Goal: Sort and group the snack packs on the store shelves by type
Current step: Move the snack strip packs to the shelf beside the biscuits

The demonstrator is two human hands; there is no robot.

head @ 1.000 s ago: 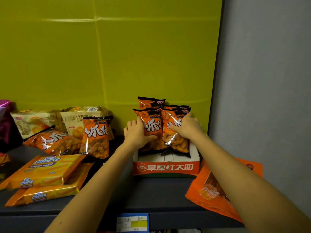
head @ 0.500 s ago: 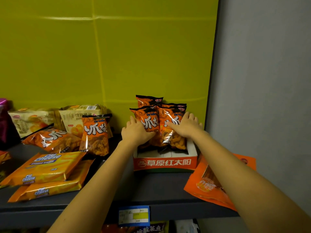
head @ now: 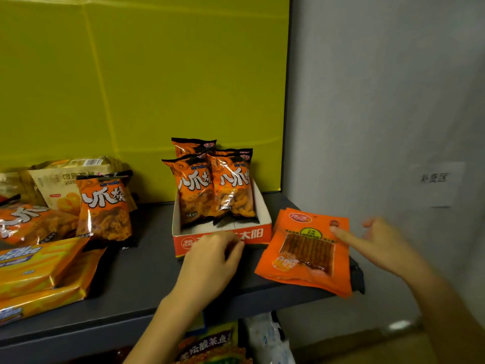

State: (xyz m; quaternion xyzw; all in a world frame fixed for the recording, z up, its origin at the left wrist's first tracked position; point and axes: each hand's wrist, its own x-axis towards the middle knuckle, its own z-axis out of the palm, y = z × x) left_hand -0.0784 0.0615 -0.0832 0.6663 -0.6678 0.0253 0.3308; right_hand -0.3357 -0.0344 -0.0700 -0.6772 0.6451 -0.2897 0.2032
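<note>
Several orange snack bags (head: 215,189) stand upright in a red and white carton (head: 259,233) at the back right of the grey shelf (head: 136,292). My left hand (head: 212,257) rests with curled fingers against the carton's front wall. My right hand (head: 380,245) hovers open, its forefinger touching the top right corner of a flat orange pack with a clear window (head: 307,254), which lies at the shelf's right end. One matching orange bag (head: 103,208) stands alone to the left and another (head: 29,223) lies flat beside it.
Yellow Cal Cheese wafer packs (head: 36,271) are stacked at the front left. Beige snack bags (head: 65,185) lean against the yellow back panel. A grey wall with a paper label (head: 435,183) closes the right side. More packs (head: 210,348) show on the shelf below.
Both hands have left the orange bags in the carton. The left dropped to the carton's front; the right moved right and down to the flat orange pack. The view shifted left.
</note>
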